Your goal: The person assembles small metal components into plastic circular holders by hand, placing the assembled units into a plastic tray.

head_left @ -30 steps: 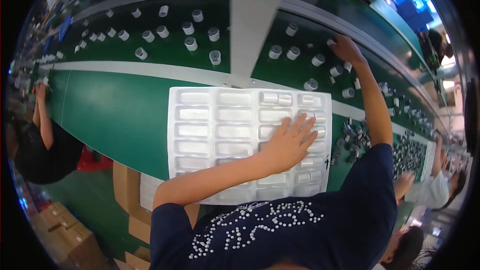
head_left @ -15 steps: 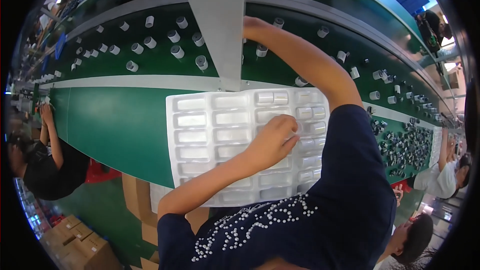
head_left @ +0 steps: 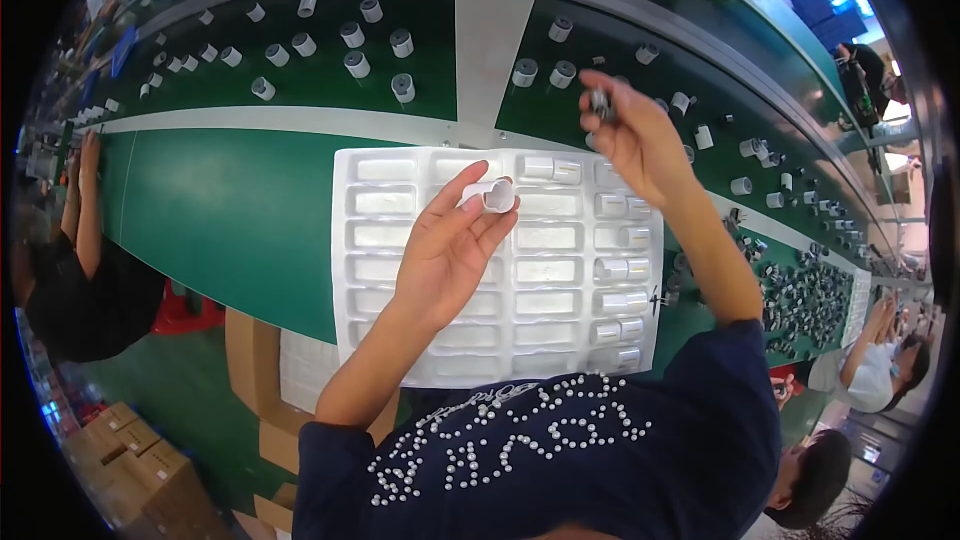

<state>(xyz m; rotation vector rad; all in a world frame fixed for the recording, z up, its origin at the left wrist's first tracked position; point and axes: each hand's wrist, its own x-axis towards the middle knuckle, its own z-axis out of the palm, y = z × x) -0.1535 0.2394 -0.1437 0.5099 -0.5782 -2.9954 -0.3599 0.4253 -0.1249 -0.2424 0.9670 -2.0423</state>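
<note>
My left hand [head_left: 440, 265] is closed around a white hollow plastic cylinder [head_left: 490, 197], its open end facing up and right. It is held above a white moulded tray [head_left: 507, 325] with rows of oblong pockets. Over the belt beyond the tray, my right hand [head_left: 645, 140] pinches a small dark and metallic part [head_left: 601, 103], too blurred to name exactly. White cylinders [head_left: 622, 268] lie in the tray's right-hand column, mostly in pairs. Another pair of white cylinders [head_left: 550, 170] fills a pocket in the top row.
White cylinders with dark ends [head_left: 357, 64] stand spread along the green belt [head_left: 300, 105]. A grey post [head_left: 490, 40] rises behind the tray. Many small dark parts [head_left: 800, 295] are heaped at the right. Co-workers [head_left: 90, 280] sit at both sides; cardboard boxes [head_left: 150, 475] are on the floor.
My left hand has risen from the tray's right side toward its upper middle and now holds the white cylinder. My right hand has come out from behind the post with the small part. The view has shifted.
</note>
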